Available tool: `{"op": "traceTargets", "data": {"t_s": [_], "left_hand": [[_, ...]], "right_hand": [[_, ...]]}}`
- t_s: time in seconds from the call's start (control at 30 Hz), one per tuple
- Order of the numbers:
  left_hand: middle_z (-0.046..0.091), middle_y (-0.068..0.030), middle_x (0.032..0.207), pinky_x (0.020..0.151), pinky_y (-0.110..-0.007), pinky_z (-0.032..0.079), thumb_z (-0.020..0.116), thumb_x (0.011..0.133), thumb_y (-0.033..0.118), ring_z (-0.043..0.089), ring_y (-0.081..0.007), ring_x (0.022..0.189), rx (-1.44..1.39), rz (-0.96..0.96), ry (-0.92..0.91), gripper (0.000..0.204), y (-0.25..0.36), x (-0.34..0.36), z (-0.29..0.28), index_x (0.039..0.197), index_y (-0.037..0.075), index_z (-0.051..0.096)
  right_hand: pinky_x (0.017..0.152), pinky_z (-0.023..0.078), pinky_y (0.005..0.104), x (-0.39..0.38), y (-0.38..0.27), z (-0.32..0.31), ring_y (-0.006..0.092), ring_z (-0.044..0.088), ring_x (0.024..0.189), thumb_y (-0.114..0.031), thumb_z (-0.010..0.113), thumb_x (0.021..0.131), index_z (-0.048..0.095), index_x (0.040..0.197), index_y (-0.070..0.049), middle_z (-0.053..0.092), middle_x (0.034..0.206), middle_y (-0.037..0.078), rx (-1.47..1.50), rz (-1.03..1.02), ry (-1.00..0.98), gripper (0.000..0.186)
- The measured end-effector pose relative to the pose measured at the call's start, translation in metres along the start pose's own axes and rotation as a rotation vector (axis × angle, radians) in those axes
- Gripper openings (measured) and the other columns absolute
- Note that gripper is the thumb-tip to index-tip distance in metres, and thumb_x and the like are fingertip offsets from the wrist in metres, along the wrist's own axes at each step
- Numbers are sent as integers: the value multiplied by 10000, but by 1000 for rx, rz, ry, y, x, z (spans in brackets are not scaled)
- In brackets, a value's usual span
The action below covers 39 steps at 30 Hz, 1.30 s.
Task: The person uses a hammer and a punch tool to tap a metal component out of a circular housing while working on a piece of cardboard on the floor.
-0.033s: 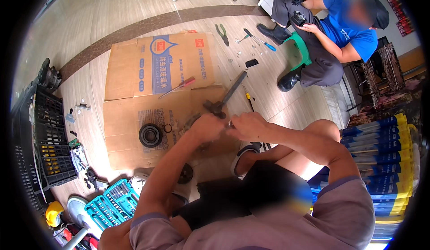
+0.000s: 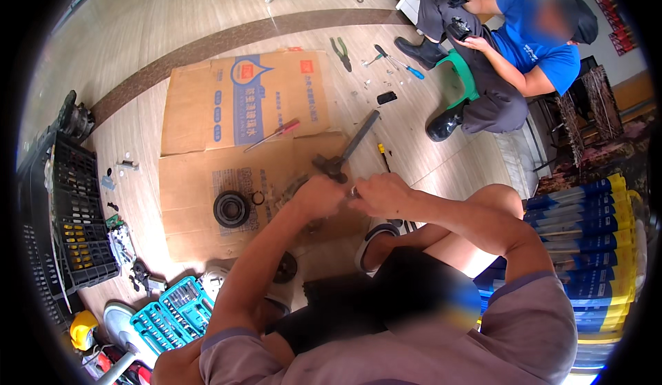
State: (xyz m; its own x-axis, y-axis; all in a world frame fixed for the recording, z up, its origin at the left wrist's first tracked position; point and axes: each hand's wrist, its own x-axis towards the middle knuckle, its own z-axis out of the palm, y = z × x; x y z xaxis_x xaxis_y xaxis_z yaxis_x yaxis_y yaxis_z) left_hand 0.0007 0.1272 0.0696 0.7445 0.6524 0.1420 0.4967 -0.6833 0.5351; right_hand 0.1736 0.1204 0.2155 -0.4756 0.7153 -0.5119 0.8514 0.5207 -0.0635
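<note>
Both my hands are together over the near right part of a flattened cardboard box (image 2: 196, 171). My left hand (image 2: 321, 197) is closed, its grip hidden from above. Close beside it, my right hand (image 2: 383, 195) has its fingers curled round a small metallic piece (image 2: 354, 192), too little of which shows to name. Just beyond my left hand lies a hammer-like dark tool (image 2: 360, 138), its head toward my fingers. Left of my hands, a round black pulley-like part (image 2: 232, 209) rests on the cardboard with a thin dark ring (image 2: 258, 197) beside it. Farther off lies a red-handled screwdriver (image 2: 284, 128).
Pliers (image 2: 340, 54), a blue-handled screwdriver (image 2: 414, 73) and small bits lie on the far floor. A person in blue (image 2: 531, 47) sits at far right. A black crate (image 2: 76, 213) stands left, a teal socket set (image 2: 176, 309) near left, stacked blue-yellow packages (image 2: 586, 247) right.
</note>
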Motion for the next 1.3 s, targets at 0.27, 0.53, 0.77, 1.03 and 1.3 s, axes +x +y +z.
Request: {"op": "traceTargets", "data": {"t_s": [0.27, 0.53, 0.77, 1.03, 1.3], "left_hand": [[701, -144, 796, 718, -496, 566, 700, 686, 90, 697, -375, 779, 66, -39, -18, 210, 1, 4, 3, 894, 75, 674], [703, -148, 800, 699, -487, 568, 726, 707, 135, 700, -371, 777, -29, -27, 33, 225, 4, 0, 0, 920, 86, 674], [698, -154, 779, 695, -477, 568, 717, 681, 114, 700, -370, 768, 5, 0, 51, 177, 0, 0, 2, 846, 64, 677], [723, -161, 808, 738, -468, 591, 714, 719, 110, 728, -346, 781, 74, 40, 8, 216, -3, 0, 3, 933, 77, 705], [707, -151, 789, 716, -481, 569, 720, 706, 124, 707, -358, 788, -15, -56, 3, 219, 8, 0, -6, 916, 78, 681]], "right_hand": [[898, 480, 422, 9, 28, 18, 296, 706, 899, -341, 635, 961, 702, 969, -78, 722, 910, 146, -432, -495, 523, 271], [708, 552, 534, 2, 10, 16, 461, 694, 803, -452, 615, 964, 658, 1121, -28, 703, 841, 260, 141, -13, -15, 455], [949, 494, 486, 3, 8, 12, 346, 686, 982, -379, 647, 933, 676, 1108, -85, 710, 929, 144, -127, -116, 36, 343], [1032, 404, 488, 9, 24, 20, 244, 662, 901, -180, 660, 807, 672, 881, -117, 643, 821, 49, -429, -521, 643, 98], [691, 565, 482, 2, 11, 21, 448, 693, 739, -458, 606, 976, 696, 1044, -16, 711, 783, 206, 109, -25, 39, 457]]}}
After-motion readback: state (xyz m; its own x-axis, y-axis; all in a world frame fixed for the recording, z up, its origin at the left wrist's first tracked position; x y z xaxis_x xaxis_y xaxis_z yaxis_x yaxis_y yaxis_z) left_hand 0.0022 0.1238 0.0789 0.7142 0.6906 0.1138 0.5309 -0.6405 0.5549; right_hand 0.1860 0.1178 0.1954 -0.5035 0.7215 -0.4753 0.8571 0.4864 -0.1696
